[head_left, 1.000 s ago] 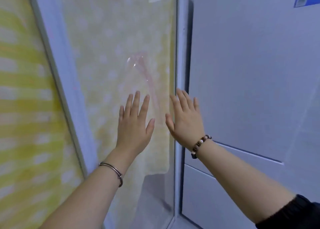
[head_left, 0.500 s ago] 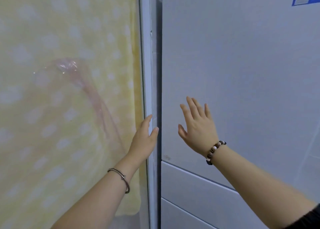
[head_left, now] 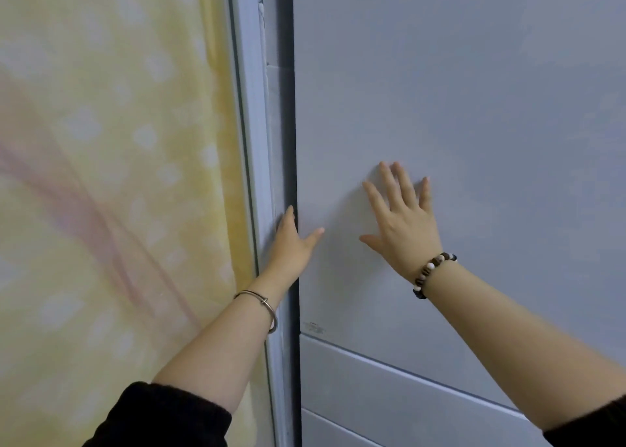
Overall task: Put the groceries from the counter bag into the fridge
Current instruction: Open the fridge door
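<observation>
Shut fridge door (head_left: 457, 124) filling view right of curtain (head_left: 118, 175); groceries, bag unseen. Right grip (head_left: 403, 233) apart, flat on face. Left grip (head_left: 293, 243) at left edge, fingers (head_left: 289, 213) in gap (head_left: 288, 107), curl hidden: cannot tell. Prob. stiff, heavy, slick-faced w/ seal drag; best taken at edge recess.

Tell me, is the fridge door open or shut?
Shut. The fridge door shows no inside; the left hand reaches its edge, the right hand lies flat on it.
</observation>
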`<control>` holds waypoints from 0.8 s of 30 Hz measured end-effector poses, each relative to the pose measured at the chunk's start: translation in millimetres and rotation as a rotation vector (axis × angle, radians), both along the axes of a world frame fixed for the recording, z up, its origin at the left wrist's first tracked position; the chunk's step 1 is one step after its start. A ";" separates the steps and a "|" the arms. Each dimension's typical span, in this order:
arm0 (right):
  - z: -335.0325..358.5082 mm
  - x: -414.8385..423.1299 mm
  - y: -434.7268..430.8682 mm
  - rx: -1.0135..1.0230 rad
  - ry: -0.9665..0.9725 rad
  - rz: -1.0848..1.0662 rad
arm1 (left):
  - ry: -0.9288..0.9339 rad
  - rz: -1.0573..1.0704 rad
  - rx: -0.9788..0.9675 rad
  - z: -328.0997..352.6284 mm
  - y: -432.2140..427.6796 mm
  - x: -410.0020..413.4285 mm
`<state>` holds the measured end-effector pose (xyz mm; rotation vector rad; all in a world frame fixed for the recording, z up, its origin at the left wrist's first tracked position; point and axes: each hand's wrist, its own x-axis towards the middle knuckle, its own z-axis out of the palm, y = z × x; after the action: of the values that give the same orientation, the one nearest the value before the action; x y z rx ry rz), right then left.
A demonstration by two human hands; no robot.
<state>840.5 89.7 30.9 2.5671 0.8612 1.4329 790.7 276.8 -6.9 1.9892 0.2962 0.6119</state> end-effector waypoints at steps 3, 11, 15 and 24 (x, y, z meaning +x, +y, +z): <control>-7.5 12.3 0.0 -0.048 -0.047 -0.039 | -0.063 -0.044 -0.028 1.5 3.9 20.8; -10.9 19.2 -1.5 -0.041 -0.106 -0.043 | -0.057 0.065 0.058 -10.3 19.6 43.4; -9.8 17.8 -1.6 -0.027 -0.092 -0.057 | -0.038 0.064 0.110 -6.1 23.5 42.2; -9.9 -11.0 -7.9 -0.002 -0.054 0.012 | -0.069 0.085 0.124 -6.9 21.4 -1.8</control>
<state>829.5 81.8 21.0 2.5133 0.8722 1.4959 788.9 298.2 -13.8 2.0768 0.3080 0.7673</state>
